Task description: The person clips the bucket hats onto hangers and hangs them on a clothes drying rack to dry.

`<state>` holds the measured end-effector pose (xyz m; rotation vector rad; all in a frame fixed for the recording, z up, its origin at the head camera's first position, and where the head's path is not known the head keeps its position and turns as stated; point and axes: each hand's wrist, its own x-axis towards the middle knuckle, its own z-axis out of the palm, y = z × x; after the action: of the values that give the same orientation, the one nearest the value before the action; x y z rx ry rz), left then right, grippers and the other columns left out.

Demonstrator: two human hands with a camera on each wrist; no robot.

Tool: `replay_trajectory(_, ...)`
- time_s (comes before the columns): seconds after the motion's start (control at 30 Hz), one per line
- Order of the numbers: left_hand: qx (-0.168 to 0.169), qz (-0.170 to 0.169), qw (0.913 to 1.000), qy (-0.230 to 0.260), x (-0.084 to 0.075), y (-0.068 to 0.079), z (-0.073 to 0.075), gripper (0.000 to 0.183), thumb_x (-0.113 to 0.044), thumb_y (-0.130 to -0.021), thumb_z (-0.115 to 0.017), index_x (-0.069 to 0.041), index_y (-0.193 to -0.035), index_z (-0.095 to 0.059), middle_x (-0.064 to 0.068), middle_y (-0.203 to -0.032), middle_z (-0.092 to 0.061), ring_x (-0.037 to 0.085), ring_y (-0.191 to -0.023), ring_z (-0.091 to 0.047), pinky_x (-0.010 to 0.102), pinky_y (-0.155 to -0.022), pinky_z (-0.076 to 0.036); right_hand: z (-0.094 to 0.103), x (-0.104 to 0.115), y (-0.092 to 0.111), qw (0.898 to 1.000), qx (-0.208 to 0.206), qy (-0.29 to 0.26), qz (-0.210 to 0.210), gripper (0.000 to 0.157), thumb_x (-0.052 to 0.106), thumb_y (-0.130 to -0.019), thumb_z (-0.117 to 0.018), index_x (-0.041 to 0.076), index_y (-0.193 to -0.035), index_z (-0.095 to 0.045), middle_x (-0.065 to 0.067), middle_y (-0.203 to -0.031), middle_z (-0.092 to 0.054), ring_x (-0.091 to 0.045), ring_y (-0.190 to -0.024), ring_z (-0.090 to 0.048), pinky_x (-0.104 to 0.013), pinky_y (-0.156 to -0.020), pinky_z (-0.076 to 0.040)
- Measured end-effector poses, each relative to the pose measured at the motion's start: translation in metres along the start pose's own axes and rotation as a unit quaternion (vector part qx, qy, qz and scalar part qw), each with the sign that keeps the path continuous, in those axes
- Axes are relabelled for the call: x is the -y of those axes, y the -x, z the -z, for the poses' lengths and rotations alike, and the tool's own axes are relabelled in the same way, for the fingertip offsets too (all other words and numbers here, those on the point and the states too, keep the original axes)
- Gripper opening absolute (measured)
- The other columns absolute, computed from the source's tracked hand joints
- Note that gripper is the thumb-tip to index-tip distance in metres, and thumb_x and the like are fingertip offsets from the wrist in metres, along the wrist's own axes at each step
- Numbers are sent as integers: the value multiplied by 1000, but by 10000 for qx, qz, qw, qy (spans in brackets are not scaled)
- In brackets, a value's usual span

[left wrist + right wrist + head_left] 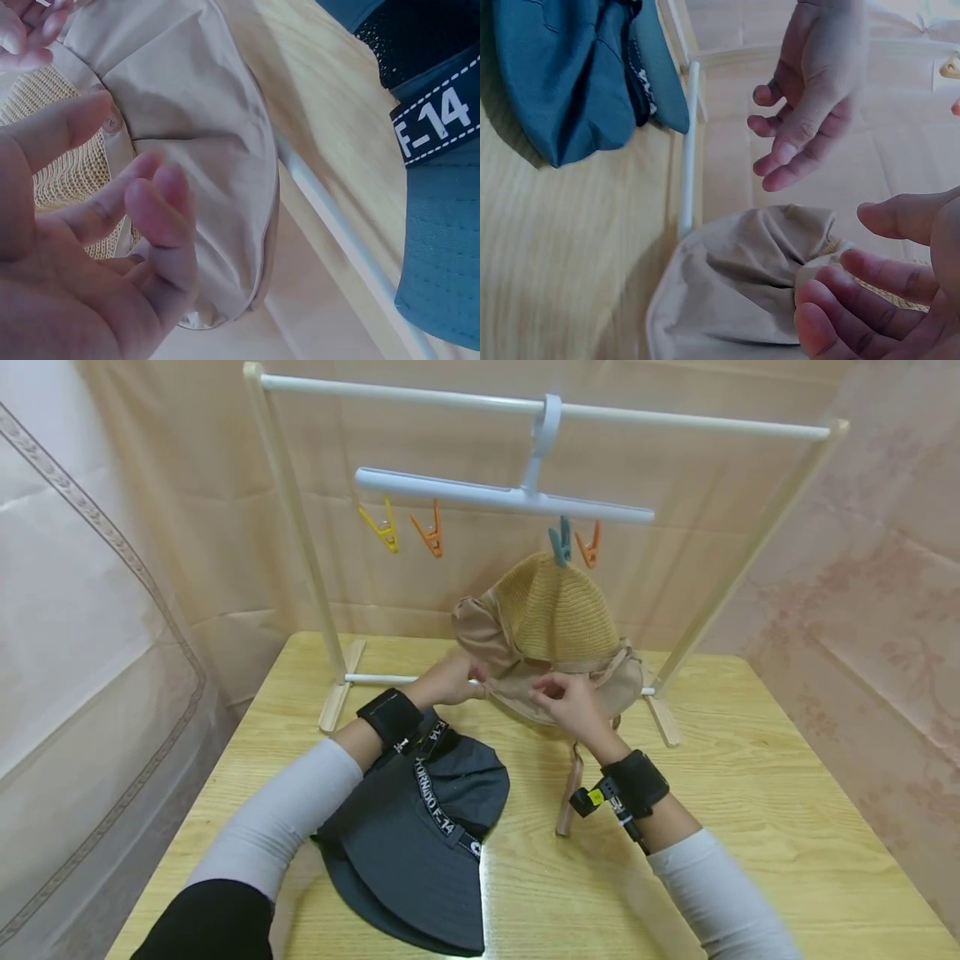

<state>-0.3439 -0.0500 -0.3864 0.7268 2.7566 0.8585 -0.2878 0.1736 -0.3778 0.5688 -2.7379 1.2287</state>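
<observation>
Standing on the wooden table [750, 827], a drying rack [420, 393] frames a straw-crowned sun hat [558, 618] hanging behind a dark bucket hat [405, 852]. Left hand [450, 679] and right hand [576, 706], fingers loosely bent and apart, are at the sun hat's beige brim [512, 693]; contact is unclear. A teal clothespin [560, 541] grips its top.

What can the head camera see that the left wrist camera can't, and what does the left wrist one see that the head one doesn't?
Only the head view shows the light blue hanger on the rack's top bar, plus the yellow peg, two orange pegs and teal peg.

Only the left wrist view clearly shows a small round button-like piece on the straw-and-cloth hat.

Both show that hat, the dark hat with "F-14" lettering, the left hand and the right hand.
</observation>
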Motion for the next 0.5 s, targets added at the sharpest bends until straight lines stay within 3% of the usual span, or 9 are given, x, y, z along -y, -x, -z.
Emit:
replay_trajectory(0.2, 329, 305, 9980, -447, -7, 10, -6, 43, -22, -83, -67, 3, -117, -56, 19, -119, -61, 30, -106, -55, 43, -93, -45, -11, -3, 6, 9993, 259, 122, -242, 25, 27, -89, -63, 6, -101, -66, -12, -83, -66, -20, -69, -58, -33, -58, -48)
replay_trajectory(0.3, 419, 528, 9968, -422, -7, 12, -8, 50, -24, -84, -67, 2, -123, -51, 21, -123, -58, 31, -108, -54, 43, -94, -44, -16, -4, 9, 9985, 393, 84, -371, 28, 30, -89, -61, 6, -104, -66, -11, -87, -66, -20, -72, -58, -34, -61, -48)
replay_trajectory(0.5, 819, 868, 9922, -359, -4, 16, -11, 53, -27, -87, -64, 1, -129, -47, 23, -128, -54, 32, -113, -52, 43, -93, -46, -29, -7, 10, 9988, 427, 9, -240, 27, 25, -89, -63, 2, -103, -67, -13, -83, -67, -19, -67, -58, -33, -58, -47)
